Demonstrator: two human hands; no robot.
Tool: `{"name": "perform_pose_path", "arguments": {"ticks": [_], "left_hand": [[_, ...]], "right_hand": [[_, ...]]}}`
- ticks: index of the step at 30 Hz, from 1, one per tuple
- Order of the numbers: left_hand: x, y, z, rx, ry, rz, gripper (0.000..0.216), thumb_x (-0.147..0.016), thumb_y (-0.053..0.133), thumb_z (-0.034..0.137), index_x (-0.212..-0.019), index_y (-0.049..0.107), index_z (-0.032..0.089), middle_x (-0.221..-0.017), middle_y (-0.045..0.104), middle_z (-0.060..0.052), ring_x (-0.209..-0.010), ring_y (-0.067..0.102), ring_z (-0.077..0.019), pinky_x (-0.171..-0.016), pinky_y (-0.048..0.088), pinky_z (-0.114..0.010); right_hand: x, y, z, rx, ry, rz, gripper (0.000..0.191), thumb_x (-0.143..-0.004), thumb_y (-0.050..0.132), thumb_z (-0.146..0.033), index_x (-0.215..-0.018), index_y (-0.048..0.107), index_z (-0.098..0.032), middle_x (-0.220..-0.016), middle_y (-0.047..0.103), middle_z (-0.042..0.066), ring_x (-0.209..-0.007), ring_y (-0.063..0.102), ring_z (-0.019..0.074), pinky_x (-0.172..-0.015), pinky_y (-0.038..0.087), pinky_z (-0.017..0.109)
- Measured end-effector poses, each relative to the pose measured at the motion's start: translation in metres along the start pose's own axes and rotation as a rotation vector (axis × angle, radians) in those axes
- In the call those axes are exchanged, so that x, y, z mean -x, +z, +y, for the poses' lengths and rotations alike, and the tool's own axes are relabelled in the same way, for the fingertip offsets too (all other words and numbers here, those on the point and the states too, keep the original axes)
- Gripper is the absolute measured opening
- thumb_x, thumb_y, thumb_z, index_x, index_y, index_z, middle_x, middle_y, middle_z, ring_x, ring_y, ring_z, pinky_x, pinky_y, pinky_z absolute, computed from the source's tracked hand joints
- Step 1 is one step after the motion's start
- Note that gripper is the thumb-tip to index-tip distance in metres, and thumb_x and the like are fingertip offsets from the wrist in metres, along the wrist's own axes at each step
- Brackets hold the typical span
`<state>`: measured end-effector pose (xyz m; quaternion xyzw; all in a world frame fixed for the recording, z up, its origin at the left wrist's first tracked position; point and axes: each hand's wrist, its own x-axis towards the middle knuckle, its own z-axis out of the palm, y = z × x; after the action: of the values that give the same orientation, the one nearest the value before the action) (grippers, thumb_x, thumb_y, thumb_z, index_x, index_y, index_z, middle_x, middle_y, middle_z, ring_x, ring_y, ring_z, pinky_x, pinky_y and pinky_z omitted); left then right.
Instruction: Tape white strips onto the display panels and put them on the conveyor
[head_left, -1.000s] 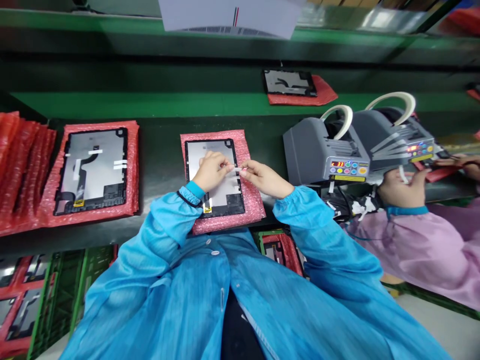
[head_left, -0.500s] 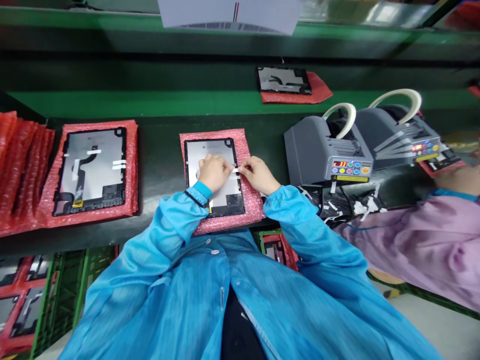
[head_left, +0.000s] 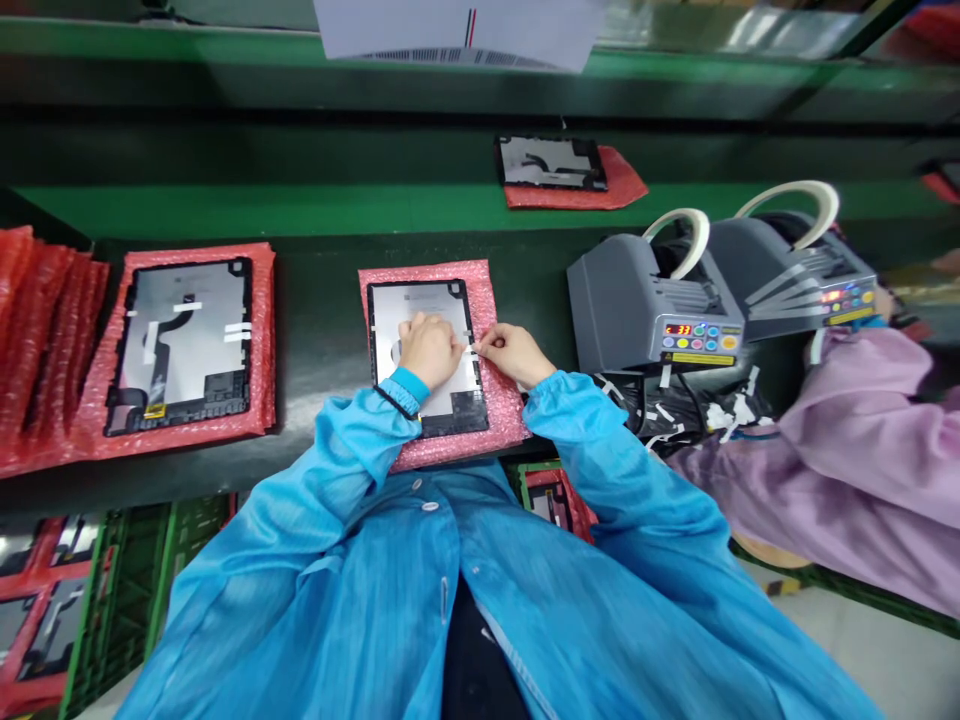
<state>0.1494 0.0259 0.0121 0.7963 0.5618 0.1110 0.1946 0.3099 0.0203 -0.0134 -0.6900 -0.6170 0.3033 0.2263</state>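
A tablet back panel (head_left: 420, 305) lies face down on a pink bubble-wrap sheet (head_left: 495, 290) in front of me. My left hand (head_left: 430, 350) rests on the panel's middle with its fingers curled, pinching one end of a short white tape strip (head_left: 471, 348). My right hand (head_left: 510, 352) pinches the strip's other end at the panel's right edge. Both hands press the strip down close to the panel.
A second panel (head_left: 184, 340) on pink wrap lies to the left, beside a stack of pink sheets (head_left: 37, 330). Two grey tape dispensers (head_left: 652, 305) stand to the right. A co-worker's pink sleeve (head_left: 862, 450) reaches in there. Another panel (head_left: 551, 163) sits on the far belt.
My hands have drawn a little closer together and lower on the panel with the strip. The co-worker's hand has left the dispenser. The far panel has drifted left on the belt.
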Motion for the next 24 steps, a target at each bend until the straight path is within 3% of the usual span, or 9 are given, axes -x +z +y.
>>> {"name": "perform_pose_path", "arguments": {"ticks": [4,7,9,12,17,21,24], "left_hand": [[-0.003,-0.004,-0.005,0.056,-0.036,0.031,0.009,-0.08,0.064,0.025,-0.081,0.064,0.016,-0.093,0.065,-0.009,-0.105,0.051,-0.0306,-0.086,0.033,-0.042],[-0.003,-0.009,-0.011,0.133,-0.056,0.043,0.01,-0.08,0.064,0.021,-0.089,0.066,0.019,-0.089,0.063,-0.006,-0.1,0.052,-0.0269,-0.084,0.032,-0.039],[-0.001,-0.01,-0.014,0.151,-0.025,0.037,0.01,-0.08,0.066,0.024,-0.089,0.067,0.02,-0.087,0.063,-0.005,-0.099,0.051,-0.0262,-0.084,0.032,-0.039],[0.001,-0.005,-0.014,0.113,0.034,0.013,0.013,-0.078,0.071,0.031,-0.084,0.069,0.02,-0.087,0.062,-0.006,-0.103,0.049,-0.0282,-0.086,0.031,-0.04],[0.002,-0.002,-0.012,0.063,0.047,-0.001,0.009,-0.08,0.068,0.028,-0.085,0.071,0.021,-0.094,0.064,-0.008,-0.109,0.047,-0.0309,-0.089,0.032,-0.045],[0.015,-0.024,-0.043,0.066,-0.044,0.111,0.017,-0.079,0.062,0.019,-0.094,0.07,0.022,-0.097,0.064,-0.008,-0.109,0.05,-0.0309,-0.091,0.036,-0.046],[0.031,-0.038,-0.078,0.114,-0.239,0.267,0.021,-0.08,0.061,0.031,-0.095,0.066,0.017,-0.093,0.064,-0.011,-0.098,0.056,-0.0301,-0.088,0.042,-0.043]], "right_hand": [[-0.007,-0.007,0.009,-0.095,0.107,-0.021,0.029,-0.065,0.076,-0.036,-0.062,0.054,-0.017,-0.054,0.048,-0.006,-0.052,0.042,0.0104,-0.056,0.033,0.025],[0.005,-0.012,0.01,-0.144,-0.003,0.067,0.02,-0.08,0.062,-0.033,-0.074,0.065,-0.015,-0.064,0.059,0.0,-0.061,0.051,0.0142,-0.062,0.04,0.028],[0.021,-0.01,0.007,-0.043,-0.154,0.147,0.021,-0.086,0.051,-0.023,-0.088,0.071,-0.015,-0.08,0.066,0.006,-0.077,0.057,0.0185,-0.076,0.044,0.032],[0.047,0.004,-0.002,0.233,-0.319,0.151,0.036,-0.085,0.043,-0.01,-0.107,0.071,-0.015,-0.098,0.065,0.011,-0.092,0.054,0.0229,-0.088,0.042,0.038],[0.063,0.016,-0.011,0.498,-0.319,0.099,0.043,-0.088,0.038,-0.009,-0.122,0.063,-0.01,-0.112,0.059,0.018,-0.101,0.048,0.0291,-0.083,0.042,0.041],[0.047,0.001,0.004,0.298,-0.301,0.107,0.039,-0.085,0.039,-0.009,-0.11,0.069,-0.013,-0.1,0.063,0.014,-0.094,0.054,0.0247,-0.085,0.044,0.039],[0.031,-0.007,0.012,0.103,-0.11,0.201,0.029,-0.083,0.048,-0.019,-0.103,0.068,-0.012,-0.083,0.063,0.009,-0.081,0.057,0.0218,-0.08,0.046,0.037]]}}
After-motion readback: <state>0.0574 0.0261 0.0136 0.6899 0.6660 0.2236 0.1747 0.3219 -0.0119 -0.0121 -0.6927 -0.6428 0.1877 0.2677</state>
